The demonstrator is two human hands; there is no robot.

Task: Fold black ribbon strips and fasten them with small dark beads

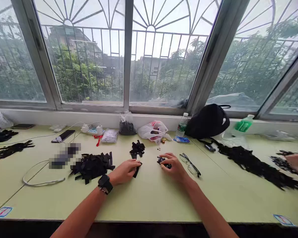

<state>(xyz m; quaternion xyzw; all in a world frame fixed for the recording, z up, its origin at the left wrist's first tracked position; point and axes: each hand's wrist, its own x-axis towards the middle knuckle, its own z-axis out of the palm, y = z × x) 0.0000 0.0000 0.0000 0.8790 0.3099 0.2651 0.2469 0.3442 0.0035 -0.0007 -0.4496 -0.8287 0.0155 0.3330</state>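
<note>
My left hand [125,171] rests on the pale green table and pinches a narrow black strip [137,170] at its fingertips. My right hand [170,165] holds a small, knobbly black piece [161,161] that looks beaded, partly hidden by my fingers. Between my hands lies a small heap of black strips [137,148]. A larger heap of the same strips [91,167] sits left of my left hand. A black watch [105,183] circles my left wrist. Wire-rimmed glasses [190,164] lie just right of my right hand.
A co-worker's hand [296,164] enters at the right edge, near long black strands [253,167]. A blurred object [64,155], white cable [39,181], black bag [207,121], plastic bags [152,130] and bottles [182,125] occupy the table. Windows stand behind.
</note>
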